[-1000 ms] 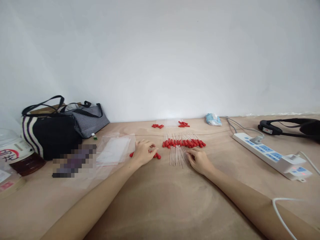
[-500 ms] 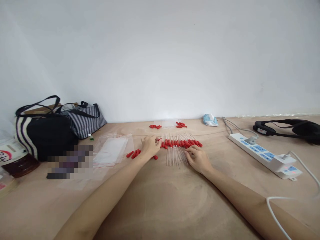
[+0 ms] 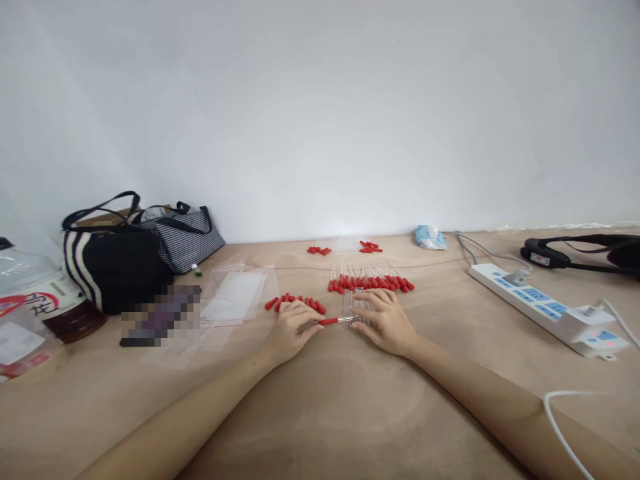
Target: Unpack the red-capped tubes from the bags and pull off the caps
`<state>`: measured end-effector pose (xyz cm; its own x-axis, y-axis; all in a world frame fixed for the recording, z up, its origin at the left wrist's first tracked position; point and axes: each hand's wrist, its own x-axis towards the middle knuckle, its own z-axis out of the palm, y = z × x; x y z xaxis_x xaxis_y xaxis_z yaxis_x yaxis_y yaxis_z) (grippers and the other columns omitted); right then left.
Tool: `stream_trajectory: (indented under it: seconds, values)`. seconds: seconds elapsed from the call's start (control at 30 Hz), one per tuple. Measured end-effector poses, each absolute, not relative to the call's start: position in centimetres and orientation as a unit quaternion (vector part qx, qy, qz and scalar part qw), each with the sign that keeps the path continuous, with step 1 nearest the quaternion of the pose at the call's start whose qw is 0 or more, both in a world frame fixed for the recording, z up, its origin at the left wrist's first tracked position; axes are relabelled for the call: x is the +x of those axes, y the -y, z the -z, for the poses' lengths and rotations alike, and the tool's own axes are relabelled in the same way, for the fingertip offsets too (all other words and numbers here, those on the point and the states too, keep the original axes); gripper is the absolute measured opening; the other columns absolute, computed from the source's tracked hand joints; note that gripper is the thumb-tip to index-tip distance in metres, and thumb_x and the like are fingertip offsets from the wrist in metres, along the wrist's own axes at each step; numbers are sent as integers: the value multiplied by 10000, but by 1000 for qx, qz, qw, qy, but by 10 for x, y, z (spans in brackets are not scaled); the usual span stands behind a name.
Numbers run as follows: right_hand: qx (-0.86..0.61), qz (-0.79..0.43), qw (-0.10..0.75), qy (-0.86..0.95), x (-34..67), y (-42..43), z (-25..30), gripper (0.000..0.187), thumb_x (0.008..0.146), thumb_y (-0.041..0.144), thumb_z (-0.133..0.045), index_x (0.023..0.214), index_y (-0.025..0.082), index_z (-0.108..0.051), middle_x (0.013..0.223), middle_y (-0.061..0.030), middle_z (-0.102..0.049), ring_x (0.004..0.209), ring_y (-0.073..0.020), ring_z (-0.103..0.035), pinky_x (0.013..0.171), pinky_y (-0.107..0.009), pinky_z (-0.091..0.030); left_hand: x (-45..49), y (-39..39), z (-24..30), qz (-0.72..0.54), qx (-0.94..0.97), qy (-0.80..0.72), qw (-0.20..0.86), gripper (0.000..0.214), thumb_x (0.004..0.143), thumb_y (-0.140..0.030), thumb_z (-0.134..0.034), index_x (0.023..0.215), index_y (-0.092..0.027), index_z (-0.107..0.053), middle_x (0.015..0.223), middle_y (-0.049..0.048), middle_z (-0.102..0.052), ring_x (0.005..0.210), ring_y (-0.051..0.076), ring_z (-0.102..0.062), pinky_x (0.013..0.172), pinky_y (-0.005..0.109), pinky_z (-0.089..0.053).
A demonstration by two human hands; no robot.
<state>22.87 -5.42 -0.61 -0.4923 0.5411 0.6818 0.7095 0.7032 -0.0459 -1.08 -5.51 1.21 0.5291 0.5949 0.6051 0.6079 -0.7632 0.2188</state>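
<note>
My left hand pinches the red bulb end of a thin glass dropper lying crosswise just above the wooden table. My right hand pinches the clear tube end of that same dropper. Loose red rubber bulbs lie just beyond my left hand. A bundle of bare glass tubes sits under my right fingers. A row of finished droppers with red bulbs lies farther back.
Two small heaps of red bulbs lie near the wall. Clear zip bags and striped bags are at left, a bottle at far left. A white power strip, headset and cable are at right.
My left hand pulled back from the dropper row toward me. Both hands came together and now hold one dropper between them. The view shifted slightly.
</note>
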Motion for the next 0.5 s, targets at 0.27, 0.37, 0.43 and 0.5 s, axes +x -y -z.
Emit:
stream_trajectory:
  seconds: [0.27,0.37,0.43,0.5]
  values:
    - [-325,121,364,864,218,56,10,154,819,317,-510,854,265,-651,867,-10,-640,902,-161,-502,885,-392,-286,-2,60,-13,312,-885,340,55,194,782,-353,-543,922,-236,-608,923,13,-656,866,174,-548,772,334,-333]
    - [-309,125,369,868,216,61,9,154,823,300,-503,881,260,-640,850,-6,-643,883,-157,-502,900,-396,-276,3,59,-10,305,-898,314,53,205,815,-340,-506,975,-245,-592,954,6,-658,902,169,-542,804,341,-309]
    - [-302,130,369,869,215,63,8,144,823,286,-502,863,247,-634,835,0,-645,884,-154,-499,912,-396,-265,5,57,-8,308,-903,298,43,163,846,-296,-468,913,-244,-607,907,-10,-673,881,154,-552,803,335,-301]
    - [-297,137,368,870,215,65,6,129,819,277,-506,825,234,-628,829,8,-647,889,-154,-496,922,-400,-251,5,57,-7,316,-903,289,42,161,852,-280,-464,830,-240,-618,864,-25,-683,863,151,-560,800,336,-292]
